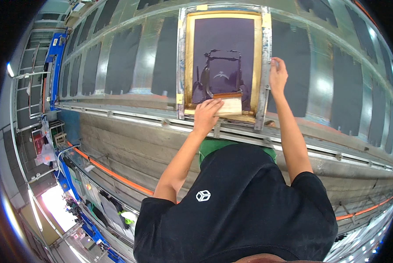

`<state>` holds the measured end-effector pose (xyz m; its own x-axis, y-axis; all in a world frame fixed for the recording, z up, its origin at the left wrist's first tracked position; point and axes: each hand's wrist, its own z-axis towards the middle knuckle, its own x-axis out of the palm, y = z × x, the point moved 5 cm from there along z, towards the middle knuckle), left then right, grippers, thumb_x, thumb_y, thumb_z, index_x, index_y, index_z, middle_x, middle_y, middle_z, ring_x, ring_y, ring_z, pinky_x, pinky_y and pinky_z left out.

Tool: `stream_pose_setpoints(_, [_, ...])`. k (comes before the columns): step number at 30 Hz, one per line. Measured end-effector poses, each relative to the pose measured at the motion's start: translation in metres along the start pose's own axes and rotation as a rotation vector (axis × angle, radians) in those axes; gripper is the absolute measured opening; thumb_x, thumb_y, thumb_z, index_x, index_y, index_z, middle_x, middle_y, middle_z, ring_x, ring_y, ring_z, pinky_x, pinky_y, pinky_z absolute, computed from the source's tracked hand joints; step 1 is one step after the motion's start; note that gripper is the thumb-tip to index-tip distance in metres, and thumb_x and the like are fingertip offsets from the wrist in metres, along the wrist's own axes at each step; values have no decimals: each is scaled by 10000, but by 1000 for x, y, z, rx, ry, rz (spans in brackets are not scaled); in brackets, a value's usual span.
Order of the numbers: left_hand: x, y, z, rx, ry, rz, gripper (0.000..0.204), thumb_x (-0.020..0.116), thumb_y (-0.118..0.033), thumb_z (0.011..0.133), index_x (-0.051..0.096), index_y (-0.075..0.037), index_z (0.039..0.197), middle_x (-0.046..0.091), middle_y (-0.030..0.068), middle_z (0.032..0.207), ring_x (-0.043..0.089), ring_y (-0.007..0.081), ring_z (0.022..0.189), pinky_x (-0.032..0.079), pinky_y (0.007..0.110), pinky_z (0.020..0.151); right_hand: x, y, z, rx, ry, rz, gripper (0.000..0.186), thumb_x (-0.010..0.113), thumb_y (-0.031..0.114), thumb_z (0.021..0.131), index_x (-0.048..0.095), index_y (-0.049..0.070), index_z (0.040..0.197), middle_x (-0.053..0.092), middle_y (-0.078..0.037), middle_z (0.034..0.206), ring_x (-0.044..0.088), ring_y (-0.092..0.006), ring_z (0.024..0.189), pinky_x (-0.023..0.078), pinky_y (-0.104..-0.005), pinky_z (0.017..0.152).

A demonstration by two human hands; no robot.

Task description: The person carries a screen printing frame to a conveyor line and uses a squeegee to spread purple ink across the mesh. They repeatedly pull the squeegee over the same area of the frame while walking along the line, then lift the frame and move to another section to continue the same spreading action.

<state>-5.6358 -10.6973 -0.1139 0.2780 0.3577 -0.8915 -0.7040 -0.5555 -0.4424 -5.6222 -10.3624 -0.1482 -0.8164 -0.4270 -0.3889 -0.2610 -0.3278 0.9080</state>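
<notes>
Gripping the wooden squeegee at six o'clock inside the screen-printing frame, the left hand sits below glossy dark ink. I see the right hand at three o'clock, fingers curled at the frame's edge; whether they clasp it, I cannot tell. Dark panels line the bench toward nine o'clock.

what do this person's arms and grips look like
Both forearms are bare below short black sleeves, part of a black shirt with a white hexagonal mark. The left grip and right grip are bare too, without gloves.
</notes>
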Motion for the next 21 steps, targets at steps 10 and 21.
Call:
stream_pose_setpoints(10, [-80,165,-31,76,45,16,613,761,-49,684,693,-157,1284,681,8,1335,621,266,1197,485,427,956,150,64,-75,137,60,-38,210,601,265,1016,683,108,1128,585,-127,673,532,-212,611,455,-384,650])
stream_pose_setpoints(21, [-93,196,-52,206,153,110,672,815,-104,688,654,-206,1333,653,-59,1365,583,193,1220,420,409,961,148,46,-77,-39,139,-500,314,670,314,969,683,177,1251,674,-181,1020,631,-307,971,488,-450,846])
